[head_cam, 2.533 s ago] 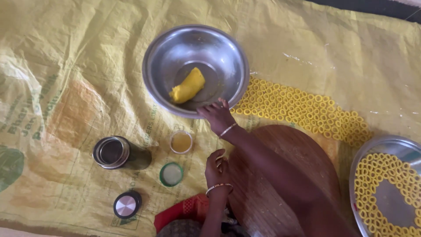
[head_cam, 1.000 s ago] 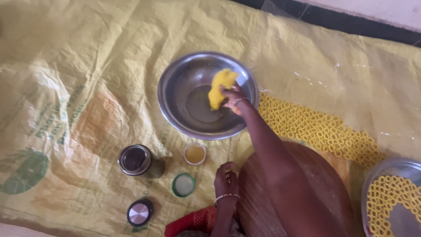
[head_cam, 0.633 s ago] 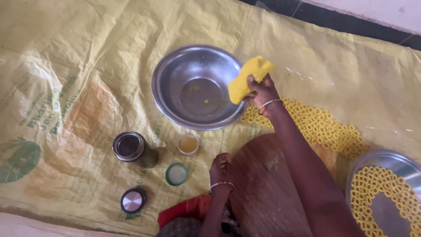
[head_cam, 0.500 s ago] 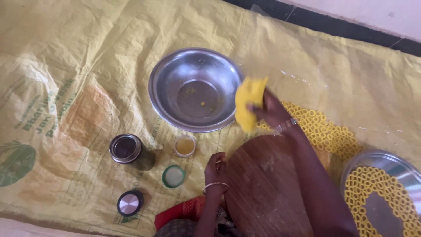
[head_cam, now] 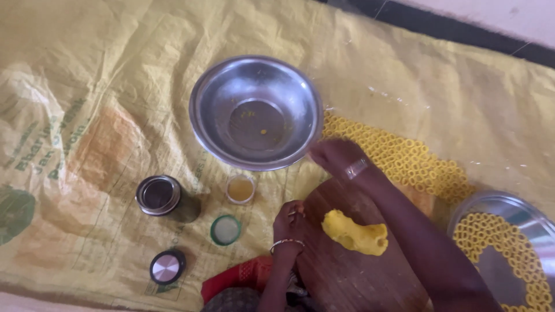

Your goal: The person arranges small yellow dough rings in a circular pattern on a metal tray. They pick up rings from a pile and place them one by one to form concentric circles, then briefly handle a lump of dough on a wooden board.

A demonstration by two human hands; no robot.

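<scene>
Floor: yellow woven sheet | middle: empty steel bowl | right hand: blurry beside the bowl's rim, holding nothing; cannot tell how wide | left hand: fingers curled, on the round wooden board edge | yellow dough lump: on the board, lower middle

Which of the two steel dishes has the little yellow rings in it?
The steel plate at the right edge holds rings; the steel bowl in the middle holds only a few yellow specks.
</scene>
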